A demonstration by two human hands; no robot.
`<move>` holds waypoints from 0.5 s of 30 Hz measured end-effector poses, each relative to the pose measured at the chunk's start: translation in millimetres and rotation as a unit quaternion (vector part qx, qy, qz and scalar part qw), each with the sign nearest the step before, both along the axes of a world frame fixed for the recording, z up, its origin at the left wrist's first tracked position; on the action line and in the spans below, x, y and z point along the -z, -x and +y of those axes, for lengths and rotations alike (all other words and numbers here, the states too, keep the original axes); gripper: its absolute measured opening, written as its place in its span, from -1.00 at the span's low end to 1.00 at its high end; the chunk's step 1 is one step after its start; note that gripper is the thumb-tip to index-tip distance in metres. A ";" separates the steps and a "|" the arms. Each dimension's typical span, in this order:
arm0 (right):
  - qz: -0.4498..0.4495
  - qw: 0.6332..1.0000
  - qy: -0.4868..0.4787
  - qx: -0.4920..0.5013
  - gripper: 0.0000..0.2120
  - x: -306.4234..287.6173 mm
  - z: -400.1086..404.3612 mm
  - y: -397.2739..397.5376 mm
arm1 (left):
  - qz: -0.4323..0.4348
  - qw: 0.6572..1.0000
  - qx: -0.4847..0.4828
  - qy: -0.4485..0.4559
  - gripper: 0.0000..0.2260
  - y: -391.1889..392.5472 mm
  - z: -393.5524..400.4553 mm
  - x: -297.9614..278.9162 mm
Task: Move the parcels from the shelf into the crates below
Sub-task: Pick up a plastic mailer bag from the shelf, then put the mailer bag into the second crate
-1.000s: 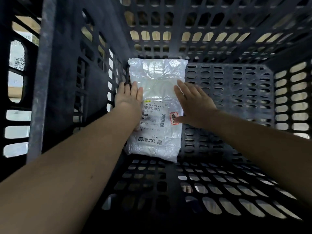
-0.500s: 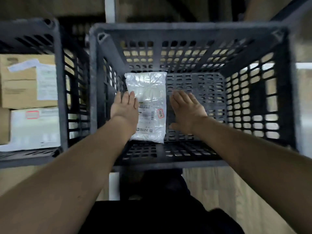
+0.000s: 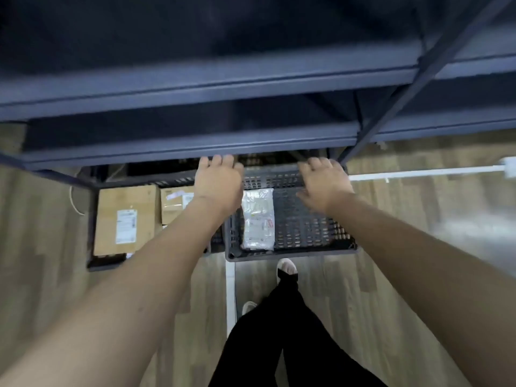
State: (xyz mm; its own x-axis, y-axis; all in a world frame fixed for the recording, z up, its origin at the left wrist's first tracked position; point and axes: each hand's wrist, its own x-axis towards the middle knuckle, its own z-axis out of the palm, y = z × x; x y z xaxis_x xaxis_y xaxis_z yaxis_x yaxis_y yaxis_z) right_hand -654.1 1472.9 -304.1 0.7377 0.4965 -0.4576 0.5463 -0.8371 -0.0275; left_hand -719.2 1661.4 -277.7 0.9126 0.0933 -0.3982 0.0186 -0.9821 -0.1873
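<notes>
Now, left to right:
Left crate [image 3: 92,219]: sits on the floor under the shelf; it holds cardboard boxes [image 3: 125,219] with white labels; nothing about it differs from half a second ago.
Left hand [image 3: 219,182]: a second ago it lay flat on the parcel down in the crate; it has since lifted clear and is up near the shelf edge; fingers spread and relaxed, palm down, gripping nothing; the forearm stretches forward and up from the lower left.
Parcel [image 3: 257,219]: white plastic bag with a printed label, lying flat on the floor of the right crate [image 3: 293,251] against its left wall; both hands are well apart from it; I judge this parcel delivered.
Right hand [image 3: 325,185]: likewise lifted off the crate floor; fingers loosely splayed, palm down, empty; motion blur hides fingertip detail.
Shelf [image 3: 195,146]: dark metal boards across the top of the view; both hands reach towards its front edge; whether more parcels lie on it cannot be told, as the boards hide their tops.
Meaning for the task: one drop looks complete; the likely next step is fetching another parcel from above.
Person's legs [image 3: 279,331]: dark trousers, pale shoes, standing just before the right crate.
</notes>
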 end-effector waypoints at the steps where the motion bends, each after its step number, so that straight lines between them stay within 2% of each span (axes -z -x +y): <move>1: -0.021 1.000 -0.022 -0.004 -0.50 -24.7 2.4 -3.0 | -0.039 0.999 -0.013 0.017 -0.72 0.3 -0.6 -26.5; 4: -0.077 0.995 -0.061 -0.009 -0.63 -84.4 7.5 -6.1 | -0.155 0.986 -0.049 0.045 -0.73 9.7 -3.4 -83.4; 8: -0.121 0.985 -0.120 -0.010 -0.61 -130.5 8.4 -4.0 | -0.243 0.964 -0.091 0.059 -0.73 29.7 -3.4 -115.4; 15: -0.103 0.986 -0.131 0.030 -0.63 -155.0 4.8 10.4 | -0.218 0.967 -0.114 0.069 -0.69 41.4 -2.1 -138.5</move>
